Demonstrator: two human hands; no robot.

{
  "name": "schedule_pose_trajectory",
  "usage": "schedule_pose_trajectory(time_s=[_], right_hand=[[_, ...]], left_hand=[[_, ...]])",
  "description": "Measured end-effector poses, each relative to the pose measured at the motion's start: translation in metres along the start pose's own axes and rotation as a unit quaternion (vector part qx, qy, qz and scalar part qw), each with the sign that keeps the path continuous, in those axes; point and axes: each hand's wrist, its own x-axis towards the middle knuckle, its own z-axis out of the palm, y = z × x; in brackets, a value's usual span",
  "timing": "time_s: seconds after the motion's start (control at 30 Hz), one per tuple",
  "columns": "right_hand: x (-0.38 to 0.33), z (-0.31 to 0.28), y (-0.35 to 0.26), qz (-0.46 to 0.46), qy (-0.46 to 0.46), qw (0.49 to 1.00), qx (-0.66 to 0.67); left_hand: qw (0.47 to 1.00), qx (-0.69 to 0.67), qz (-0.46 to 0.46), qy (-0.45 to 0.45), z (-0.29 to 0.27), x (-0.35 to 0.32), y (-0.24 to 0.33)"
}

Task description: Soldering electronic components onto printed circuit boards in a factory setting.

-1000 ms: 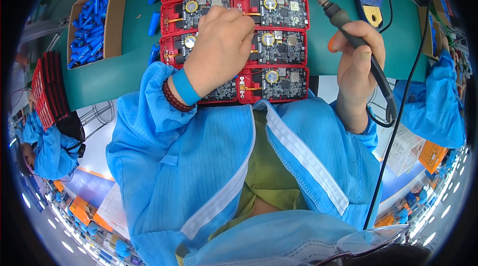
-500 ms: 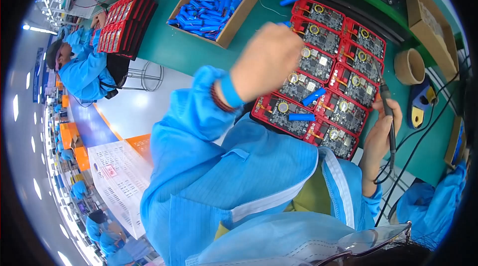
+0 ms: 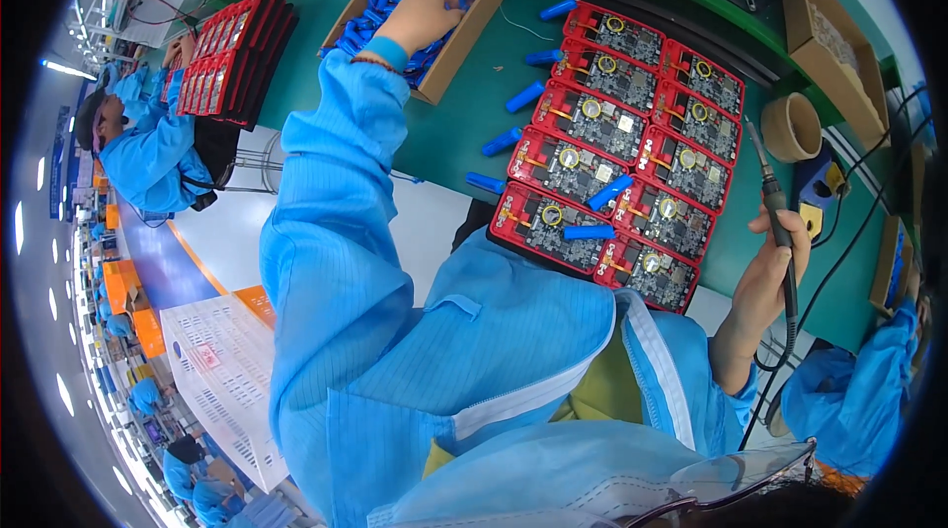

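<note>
At the far left of the green bench, a shallow brown cardboard box (image 3: pixel 449 34) heaped with small blue cylinders (image 3: pixel 380 9) lay under the left hand (image 3: pixel 425 16). That hand reached down among them with fingers curled, though whether they had closed on one I could not tell. Loose blue cylinders (image 3: pixel 502 141) trailed from the box toward the near right, their long axes mostly slanting that way. Further right sat the block of red trays holding circuit boards (image 3: pixel 622 148), two cylinders resting on the near boards. At the right edge the right hand (image 3: pixel 775 261) was clamped around a black-handled soldering iron (image 3: pixel 775 207), tip pointing far, well apart from the box.
</note>
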Motion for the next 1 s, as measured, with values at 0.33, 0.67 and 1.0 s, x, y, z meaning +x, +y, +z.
schedule_pose_trajectory(time_s=[0.33,0.67,1.0], right_hand=[[-0.004,-0.001,-0.013,0.020,-0.026,0.999,-0.009],[0.008,0.014,-0.027,0.001,-0.021,1.000,0.003],[0.033,0.063,-0.027,0.001,-0.022,0.999,0.045]], left_hand=[[0.994,0.068,0.031,-0.084,-0.020,0.004,-0.009],[0.836,-0.541,0.029,-0.085,-0.042,-0.081,0.147],[0.809,-0.568,0.127,-0.077,0.006,-0.108,0.251]])
